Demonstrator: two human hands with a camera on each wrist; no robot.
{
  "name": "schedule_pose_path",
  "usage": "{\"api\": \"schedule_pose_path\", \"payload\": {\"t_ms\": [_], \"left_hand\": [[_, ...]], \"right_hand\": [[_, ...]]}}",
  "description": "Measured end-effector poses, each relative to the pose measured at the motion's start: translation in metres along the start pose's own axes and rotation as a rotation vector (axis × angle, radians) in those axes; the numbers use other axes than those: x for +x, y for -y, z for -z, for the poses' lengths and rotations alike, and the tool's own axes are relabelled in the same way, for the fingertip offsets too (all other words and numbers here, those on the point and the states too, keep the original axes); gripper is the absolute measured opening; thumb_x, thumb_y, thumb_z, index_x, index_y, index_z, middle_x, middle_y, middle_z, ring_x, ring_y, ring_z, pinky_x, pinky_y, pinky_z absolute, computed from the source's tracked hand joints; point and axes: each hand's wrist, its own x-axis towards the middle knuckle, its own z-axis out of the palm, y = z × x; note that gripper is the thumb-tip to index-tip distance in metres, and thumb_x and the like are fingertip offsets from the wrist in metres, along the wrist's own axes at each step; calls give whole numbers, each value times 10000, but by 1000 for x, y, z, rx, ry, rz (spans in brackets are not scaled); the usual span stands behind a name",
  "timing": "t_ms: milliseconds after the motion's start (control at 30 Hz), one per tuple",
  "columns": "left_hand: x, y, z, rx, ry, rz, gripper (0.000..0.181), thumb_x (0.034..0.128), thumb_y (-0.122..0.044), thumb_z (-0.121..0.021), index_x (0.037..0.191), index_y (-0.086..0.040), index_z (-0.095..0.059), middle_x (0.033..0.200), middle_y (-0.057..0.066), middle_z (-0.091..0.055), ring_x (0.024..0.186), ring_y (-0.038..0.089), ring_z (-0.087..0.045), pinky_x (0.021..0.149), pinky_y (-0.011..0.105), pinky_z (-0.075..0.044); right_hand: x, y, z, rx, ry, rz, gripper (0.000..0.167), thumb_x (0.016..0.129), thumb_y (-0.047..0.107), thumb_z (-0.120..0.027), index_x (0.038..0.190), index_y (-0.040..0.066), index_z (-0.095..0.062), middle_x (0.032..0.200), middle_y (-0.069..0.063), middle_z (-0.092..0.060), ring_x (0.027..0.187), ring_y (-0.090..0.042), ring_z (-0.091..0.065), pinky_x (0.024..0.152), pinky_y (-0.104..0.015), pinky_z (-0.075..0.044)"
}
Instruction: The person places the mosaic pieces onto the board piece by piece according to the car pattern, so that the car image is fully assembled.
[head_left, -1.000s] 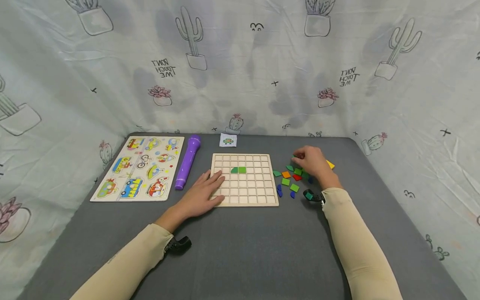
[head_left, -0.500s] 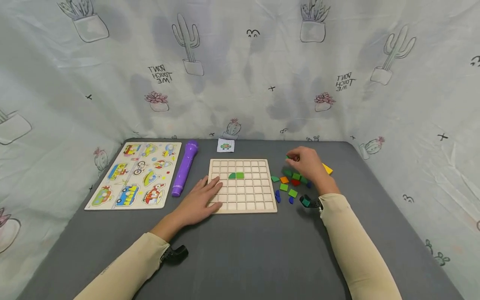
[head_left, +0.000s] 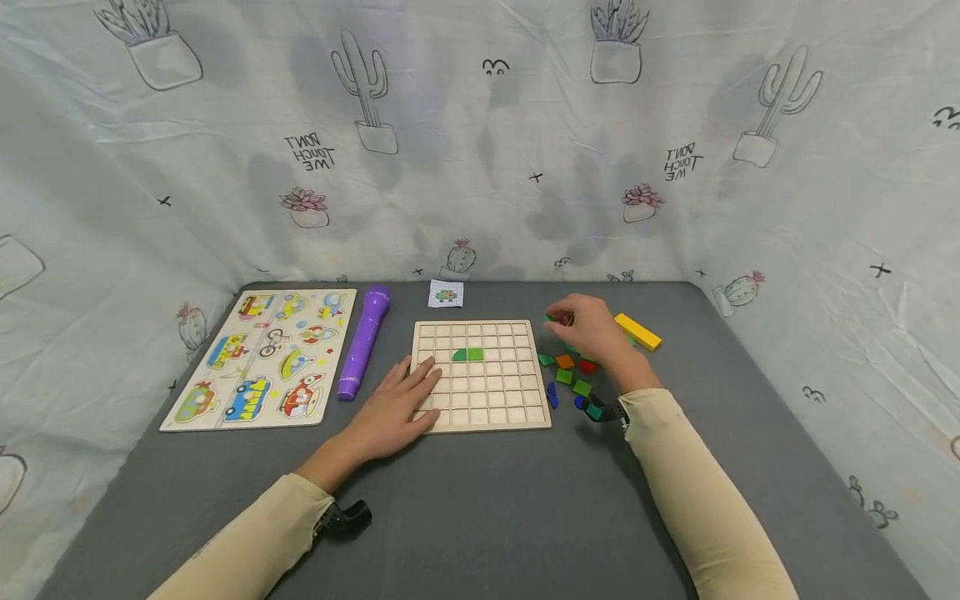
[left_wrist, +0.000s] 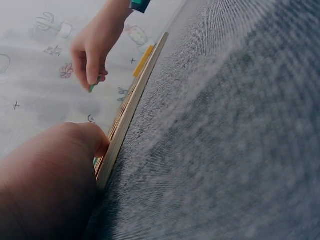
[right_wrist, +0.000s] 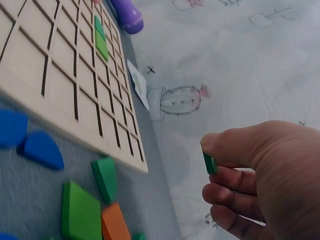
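Right of the frame's centre, the right hand (head_left: 591, 330) pinches a small flat green piece (right_wrist: 209, 163) in its fingertips, now nearer the square pale wooden grid board (head_left: 494, 383), leaving the yellow oblong block (head_left: 637, 332) more exposed than before. The left hand (head_left: 393, 408), fingers spread, still rests on the board's left edge at lower centre.

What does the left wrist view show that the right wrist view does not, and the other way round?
Only the left wrist view shows the yellow block. Only the right wrist view shows the purple microphone-shaped object, the white card, blue pieces and an orange piece. Both show the wooden grid board, the right hand pinching a green piece, the gray tabletop and the printed cloth.
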Motion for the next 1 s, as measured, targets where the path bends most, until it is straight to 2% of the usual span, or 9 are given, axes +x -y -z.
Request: {"api": "schedule_pose_path", "payload": {"t_ms": [300, 667, 1000], "left_hand": [[-1, 0, 1, -25, 8, 19, 709, 1077, -387, -596, 1648, -1, -433, 1746, 252, -259, 1612, 510, -152, 1316, 600, -137], [-2, -1, 3, -28, 3, 20, 709, 1071, -380, -606, 1640, 11, -441, 1736, 258, -282, 1602, 526, -171, 1312, 611, -146], [-2, -1, 3, -40, 11, 22, 715, 1072, -394, -605, 1645, 2, -438, 1740, 246, -280, 1609, 511, -164, 1315, 602, -142]], "right_hand": [[7, 21, -8, 22, 23, 35, 257, 1038, 166, -757, 1250, 26, -789, 1091, -90, -702, 948, -255, -645, 837, -449, -582], [16, 41, -23, 23, 56, 71, 250, 1041, 204, -764, 1231, 45, -797, 1080, -76, -705, 945, -241, -652, 822, -427, -587], [20, 49, -37, 55, 92, 93, 289, 1040, 191, -762, 1268, 14, -784, 1095, -68, -712, 968, -225, -648, 845, -420, -575]]}}
